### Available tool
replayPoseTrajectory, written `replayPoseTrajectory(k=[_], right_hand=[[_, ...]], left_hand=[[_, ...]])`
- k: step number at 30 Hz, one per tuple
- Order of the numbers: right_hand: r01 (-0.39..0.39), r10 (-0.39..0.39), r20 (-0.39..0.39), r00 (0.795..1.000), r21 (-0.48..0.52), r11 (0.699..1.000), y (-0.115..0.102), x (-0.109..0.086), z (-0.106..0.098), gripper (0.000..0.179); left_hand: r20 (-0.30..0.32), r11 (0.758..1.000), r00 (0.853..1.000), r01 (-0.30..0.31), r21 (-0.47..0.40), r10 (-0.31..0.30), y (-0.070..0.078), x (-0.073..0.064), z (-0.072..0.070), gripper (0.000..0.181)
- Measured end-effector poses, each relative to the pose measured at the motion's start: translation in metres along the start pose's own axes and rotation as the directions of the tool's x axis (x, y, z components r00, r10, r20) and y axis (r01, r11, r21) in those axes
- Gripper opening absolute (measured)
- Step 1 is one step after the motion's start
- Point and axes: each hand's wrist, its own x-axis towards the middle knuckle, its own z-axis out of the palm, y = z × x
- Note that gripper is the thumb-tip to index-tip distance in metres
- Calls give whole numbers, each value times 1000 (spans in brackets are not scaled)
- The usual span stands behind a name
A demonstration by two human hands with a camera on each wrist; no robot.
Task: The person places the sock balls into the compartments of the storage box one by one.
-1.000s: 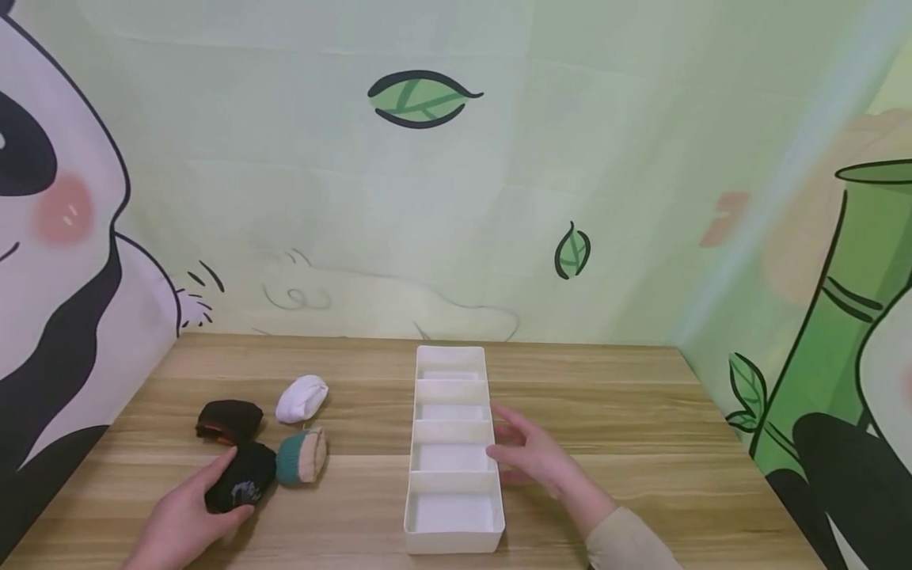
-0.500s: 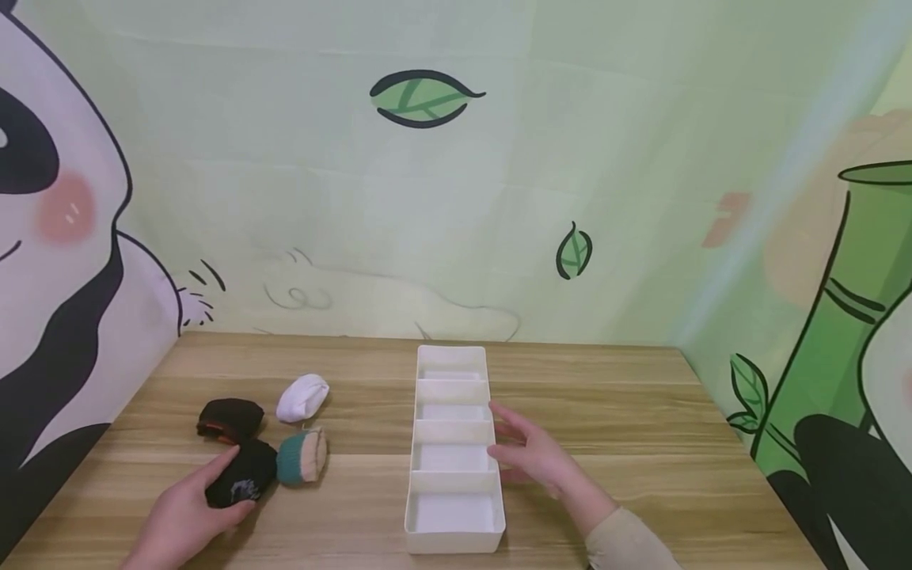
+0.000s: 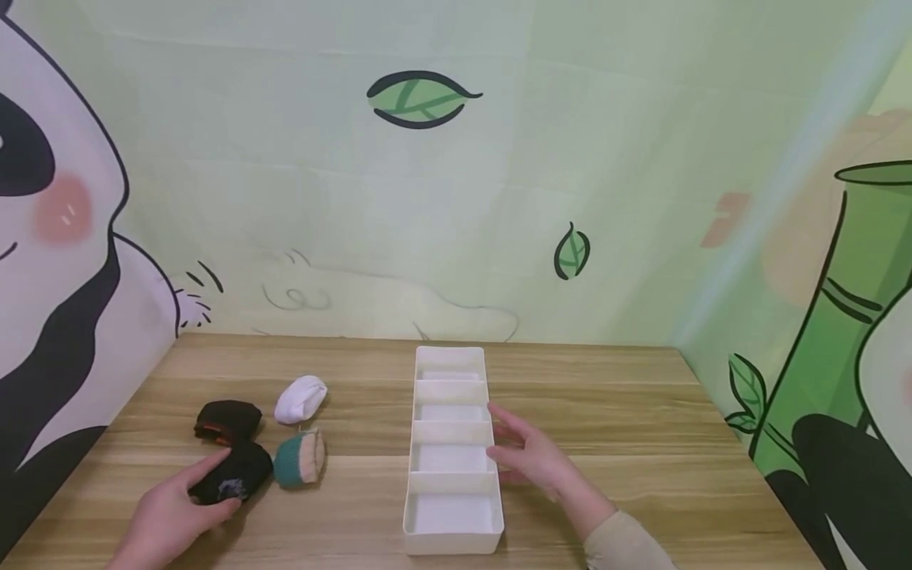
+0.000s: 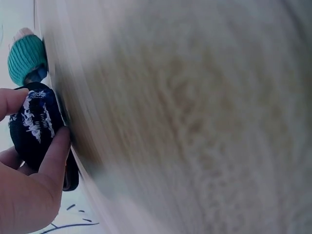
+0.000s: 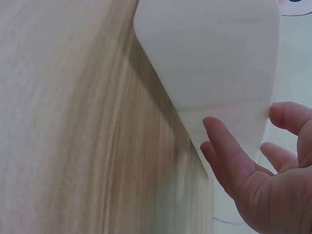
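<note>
My left hand grips a black rolled-up sock with a pale print, thumb on one side and fingers on the other. In the left wrist view, the print on this black sock shows between thumb and fingers, close to the tabletop. Just beyond it lies another black rolled sock with an orange edge. A teal and beige rolled sock is to its right, and a white rolled sock lies farther back. My right hand touches the right side of a white divided box, fingers spread.
The box, split by crosswise dividers into several compartments, stands lengthwise on the wooden table. Behind the table's back edge hangs a green backdrop with painted leaves, pandas and bamboo.
My left hand has shifted slightly left with the black sock, widening the gap to the teal and beige one. The right hand and the box have stayed in place.
</note>
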Motion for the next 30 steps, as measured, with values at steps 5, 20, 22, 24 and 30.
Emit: replayPoseTrajectory(k=[5,20,22,24,30], right_hand=[[12,-12,3,1000,-1,1000,1,0,1,73],[33,-33,9,999,10,999,5,1,3,70],[33,-33,6,999,7,999,5,1,3,70],[34,-34,4,999,2,999,5,1,3,70],[36,-36,-3,999,2,999,7,0,1,70]], left_hand=[[-44,1000,999,-10,-19,9,-2,-4,-3,90],[-88,997,996,15,-69,-21,4,-9,-13,87],[-89,996,995,25,-85,-33,8,-9,-14,87],[-94,994,995,31,-106,-42,12,-9,-16,86],[-165,981,985,19,-192,-51,27,-6,-18,84]])
